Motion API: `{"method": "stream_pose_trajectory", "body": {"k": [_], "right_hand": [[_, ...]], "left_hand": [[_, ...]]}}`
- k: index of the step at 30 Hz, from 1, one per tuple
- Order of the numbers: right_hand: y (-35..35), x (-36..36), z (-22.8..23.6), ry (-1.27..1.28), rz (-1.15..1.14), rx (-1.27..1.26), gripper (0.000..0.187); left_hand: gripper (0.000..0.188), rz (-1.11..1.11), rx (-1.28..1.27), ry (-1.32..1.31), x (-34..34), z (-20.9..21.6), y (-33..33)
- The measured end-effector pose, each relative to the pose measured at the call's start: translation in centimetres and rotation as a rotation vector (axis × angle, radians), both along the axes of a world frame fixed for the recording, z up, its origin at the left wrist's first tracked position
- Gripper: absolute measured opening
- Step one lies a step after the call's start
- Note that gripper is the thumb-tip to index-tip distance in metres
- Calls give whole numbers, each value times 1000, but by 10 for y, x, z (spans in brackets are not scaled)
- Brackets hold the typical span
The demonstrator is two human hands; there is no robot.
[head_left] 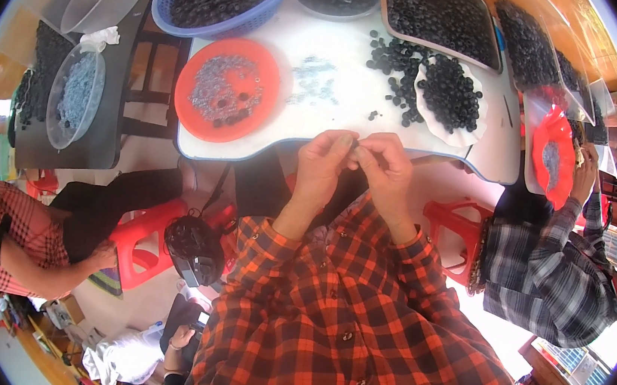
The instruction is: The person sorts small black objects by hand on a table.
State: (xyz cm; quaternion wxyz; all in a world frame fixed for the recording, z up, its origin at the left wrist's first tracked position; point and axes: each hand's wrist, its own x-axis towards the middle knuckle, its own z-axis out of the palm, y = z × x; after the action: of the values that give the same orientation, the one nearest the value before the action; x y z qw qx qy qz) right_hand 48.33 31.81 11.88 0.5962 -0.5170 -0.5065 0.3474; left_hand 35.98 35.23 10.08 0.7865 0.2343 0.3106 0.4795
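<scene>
My left hand [321, 165] and my right hand [385, 169] meet at the front edge of the white table [323, 123]. Their fingertips pinch a small dark piece [354, 145] between them; its exact kind is mostly hidden by the fingers. Left of my hands, an orange-red plate [262, 116] carries many small clear bits and a few black pieces. More small clear bits [314, 80] lie spread on the tabletop ahead. To the right, small round black pieces [450, 95] are heaped on a white scalloped plate [467, 139], with loose black ones [401, 63] scattered beside it.
Along the far side stand a blue basket [161, 8], a shallow bowl [334, 16] and a rectangular tray [386, 22], all full of black pieces. A dark table [106, 152] adjoins at left. Co-workers sit on both sides, near red stools [137, 265].
</scene>
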Motion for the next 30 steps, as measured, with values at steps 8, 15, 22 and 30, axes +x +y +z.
{"method": "stream_pose_trajectory", "body": {"k": [8, 15, 22, 30], "right_hand": [[19, -12, 7, 72, 84, -51, 2], [64, -24, -11, -501, -29, 109, 8], [79, -37, -22, -814, -69, 52, 12], [80, -35, -23, -888, -86, 25, 9]], "left_hand": [[16, 142, -58, 132, -14, 5, 3], [18, 268, -97, 68, -31, -2, 12], [17, 260, -85, 43, -38, -8, 11], [16, 237, -83, 40, -38, -4, 12]]}}
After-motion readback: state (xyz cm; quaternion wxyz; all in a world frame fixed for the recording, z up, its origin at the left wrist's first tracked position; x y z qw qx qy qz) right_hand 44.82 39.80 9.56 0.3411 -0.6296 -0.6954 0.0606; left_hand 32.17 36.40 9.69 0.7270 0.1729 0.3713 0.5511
